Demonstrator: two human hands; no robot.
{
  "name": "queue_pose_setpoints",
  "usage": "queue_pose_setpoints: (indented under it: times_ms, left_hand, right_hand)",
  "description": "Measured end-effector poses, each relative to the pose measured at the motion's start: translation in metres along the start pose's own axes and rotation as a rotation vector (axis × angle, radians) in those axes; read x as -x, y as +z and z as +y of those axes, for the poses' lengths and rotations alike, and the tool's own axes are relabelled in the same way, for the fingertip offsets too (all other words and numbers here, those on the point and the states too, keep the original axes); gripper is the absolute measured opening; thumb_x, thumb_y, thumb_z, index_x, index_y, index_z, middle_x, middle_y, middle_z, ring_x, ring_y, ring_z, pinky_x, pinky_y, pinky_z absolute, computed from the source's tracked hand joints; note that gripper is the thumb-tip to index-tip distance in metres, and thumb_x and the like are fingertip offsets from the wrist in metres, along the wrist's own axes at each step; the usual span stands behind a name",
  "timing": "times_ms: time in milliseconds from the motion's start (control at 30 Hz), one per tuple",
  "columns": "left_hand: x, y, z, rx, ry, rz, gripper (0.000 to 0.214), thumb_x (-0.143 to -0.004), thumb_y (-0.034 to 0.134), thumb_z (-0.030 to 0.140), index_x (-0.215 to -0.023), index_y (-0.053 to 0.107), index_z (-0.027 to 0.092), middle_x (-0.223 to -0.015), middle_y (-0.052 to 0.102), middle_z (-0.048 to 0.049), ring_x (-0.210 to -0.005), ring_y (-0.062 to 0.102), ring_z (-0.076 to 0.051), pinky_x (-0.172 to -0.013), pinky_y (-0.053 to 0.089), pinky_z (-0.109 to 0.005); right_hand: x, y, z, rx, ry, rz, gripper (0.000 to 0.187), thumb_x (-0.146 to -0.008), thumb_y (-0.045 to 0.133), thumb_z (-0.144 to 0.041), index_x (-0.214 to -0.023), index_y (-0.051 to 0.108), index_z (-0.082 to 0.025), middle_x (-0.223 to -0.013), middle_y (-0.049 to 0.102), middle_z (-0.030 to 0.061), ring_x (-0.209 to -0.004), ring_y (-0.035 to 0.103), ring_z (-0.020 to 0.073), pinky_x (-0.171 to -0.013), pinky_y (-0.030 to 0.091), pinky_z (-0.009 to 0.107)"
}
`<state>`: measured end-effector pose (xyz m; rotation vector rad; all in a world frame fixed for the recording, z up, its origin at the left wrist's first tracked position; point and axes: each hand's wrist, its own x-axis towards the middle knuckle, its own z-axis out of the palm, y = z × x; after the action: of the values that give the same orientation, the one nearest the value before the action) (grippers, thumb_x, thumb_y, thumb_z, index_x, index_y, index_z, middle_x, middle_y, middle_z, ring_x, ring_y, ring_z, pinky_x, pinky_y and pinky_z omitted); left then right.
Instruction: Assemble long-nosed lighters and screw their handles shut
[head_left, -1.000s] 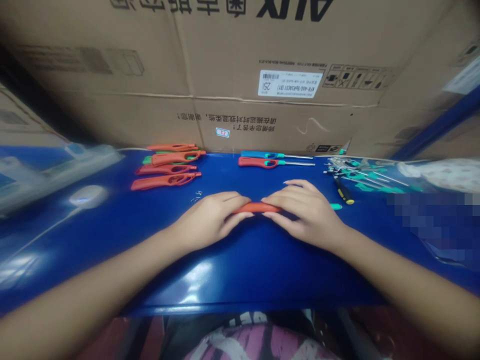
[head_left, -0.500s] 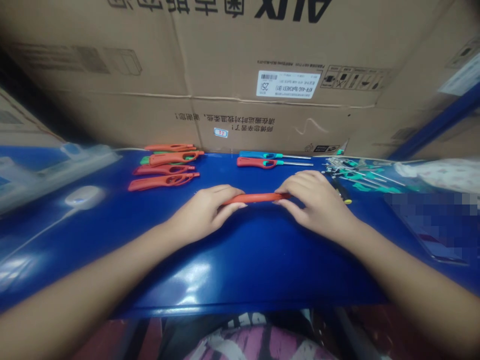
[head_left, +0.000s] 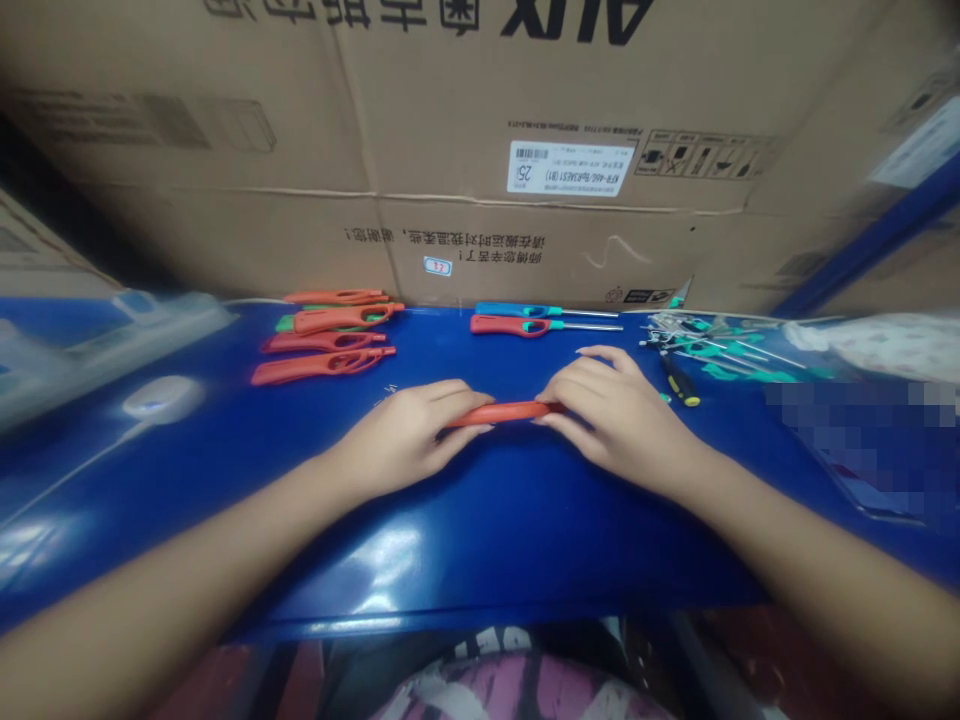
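An orange lighter casing [head_left: 504,411] is held level above the blue table between my two hands, seen edge-on. My left hand [head_left: 435,425] pinches its left end between thumb and fingers. At the other end, the thumb and fingers of my right hand [head_left: 611,410] close on it and hide its tip. Behind my left hand lie several loose casings, among them an orange-red one [head_left: 322,366] and a green one [head_left: 285,324]. Beyond my hands are a red lighter [head_left: 506,326] and a blue lighter [head_left: 514,310], each with a metal tube.
At the right lies a pile of metal tubes with teal parts [head_left: 724,345], beside a black-and-yellow screwdriver [head_left: 682,385]. A white round device [head_left: 163,398] with a cable rests at the left. A large cardboard box [head_left: 262,220] stands along the back of the blue table [head_left: 510,540].
Both hands have come slightly nearer to me with the orange casing. My right hand has shifted left along it, and more of the screwdriver now shows.
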<state>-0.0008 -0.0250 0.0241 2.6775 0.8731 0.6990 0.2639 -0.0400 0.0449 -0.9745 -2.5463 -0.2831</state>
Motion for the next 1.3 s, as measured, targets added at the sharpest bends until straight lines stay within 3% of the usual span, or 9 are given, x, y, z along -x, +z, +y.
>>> queue_pose_setpoints:
  times_ms: [133, 233, 367, 500, 667, 867, 1033, 1167, 1300]
  left_hand:
    - [-0.001, 0.003, -0.003, -0.011, -0.048, -0.007, 0.024, -0.100, 0.051, 0.027, -0.115, 0.065, 0.015, -0.107, 0.068, -0.0089, -0.095, 0.065, -0.021, -0.085, 0.051, -0.031]
    - [-0.002, 0.000, -0.004, -0.029, -0.106, 0.003, 0.022, -0.099, 0.052, 0.025, -0.111, 0.067, 0.015, -0.101, 0.067, -0.0082, -0.090, 0.064, -0.021, -0.079, 0.050, -0.031]
    - [-0.004, -0.003, -0.005, -0.010, -0.141, 0.059, 0.022, -0.098, 0.054, 0.025, -0.109, 0.069, 0.014, -0.095, 0.068, -0.0074, -0.085, 0.063, -0.020, -0.076, 0.048, -0.030]
    - [-0.004, -0.003, -0.006, 0.030, -0.136, 0.096, 0.022, -0.097, 0.057, 0.026, -0.109, 0.069, 0.014, -0.095, 0.069, -0.0068, -0.083, 0.063, -0.018, -0.076, 0.047, -0.029]
    - [-0.003, -0.001, -0.008, 0.024, -0.120, 0.103, 0.023, -0.097, 0.056, 0.027, -0.112, 0.069, 0.015, -0.099, 0.069, -0.0071, -0.087, 0.064, -0.018, -0.079, 0.048, -0.029]
    - [-0.001, 0.001, -0.004, 0.036, -0.065, 0.072, 0.027, -0.099, 0.054, 0.024, -0.121, 0.066, 0.018, -0.108, 0.068, -0.0066, -0.092, 0.065, -0.017, -0.081, 0.049, -0.027]
    - [-0.001, 0.001, -0.004, 0.030, -0.051, 0.100, 0.028, -0.099, 0.054, 0.025, -0.122, 0.066, 0.017, -0.109, 0.068, -0.0081, -0.094, 0.065, -0.018, -0.083, 0.049, -0.028]
    - [-0.002, 0.000, 0.001, 0.102, -0.089, 0.113, 0.023, -0.096, 0.058, 0.031, -0.108, 0.071, 0.015, -0.094, 0.069, -0.0057, -0.080, 0.062, -0.016, -0.075, 0.046, -0.026]
    - [-0.004, 0.002, 0.005, 0.296, -0.267, 0.049, 0.027, -0.092, 0.062, 0.037, -0.082, 0.071, 0.014, -0.073, 0.066, -0.0015, -0.062, 0.055, -0.013, -0.059, 0.040, -0.024]
  right_hand:
    - [0.002, 0.004, 0.010, 0.109, 0.121, -0.066, 0.030, -0.090, 0.069, -0.034, -0.115, 0.061, -0.019, -0.112, 0.069, 0.0078, -0.107, 0.061, 0.0285, -0.103, 0.038, 0.048]
    - [0.006, 0.007, 0.025, 0.227, 0.271, -0.098, 0.044, -0.084, 0.073, -0.026, -0.125, 0.059, -0.015, -0.118, 0.066, 0.0130, -0.110, 0.060, 0.0342, -0.098, 0.044, 0.051]
    - [0.008, 0.004, 0.046, 0.259, 0.346, -0.153, 0.038, -0.081, 0.067, -0.010, -0.119, 0.062, -0.008, -0.116, 0.067, 0.0168, -0.107, 0.063, 0.0344, -0.093, 0.050, 0.046]
    - [0.008, -0.001, 0.058, 0.261, 0.371, -0.178, 0.019, -0.080, 0.065, -0.008, -0.098, 0.070, -0.010, -0.100, 0.073, 0.0147, -0.096, 0.067, 0.0330, -0.093, 0.050, 0.048]
    - [0.008, 0.002, 0.052, 0.110, 0.186, -0.111, 0.015, -0.090, 0.062, -0.016, -0.100, 0.072, -0.017, -0.101, 0.075, 0.0086, -0.098, 0.068, 0.0268, -0.105, 0.039, 0.053]
    - [0.004, 0.009, 0.027, -0.039, -0.049, -0.021, 0.026, -0.099, 0.052, -0.021, -0.118, 0.068, -0.014, -0.102, 0.073, 0.0109, -0.098, 0.065, 0.0236, -0.097, 0.047, 0.045]
    - [0.004, 0.010, 0.030, -0.021, -0.072, 0.036, 0.027, -0.098, 0.054, -0.025, -0.119, 0.066, -0.013, -0.105, 0.073, 0.0115, -0.099, 0.065, 0.0236, -0.105, 0.045, 0.047]
    - [0.003, 0.008, 0.033, 0.026, -0.172, 0.092, 0.020, -0.098, 0.054, -0.022, -0.106, 0.068, -0.011, -0.093, 0.073, 0.0106, -0.087, 0.065, 0.0216, -0.101, 0.047, 0.046]
    - [0.001, 0.006, 0.029, 0.061, -0.290, 0.122, 0.020, -0.099, 0.049, -0.016, -0.103, 0.067, -0.010, -0.088, 0.071, 0.0117, -0.083, 0.061, 0.0207, -0.090, 0.049, 0.042]
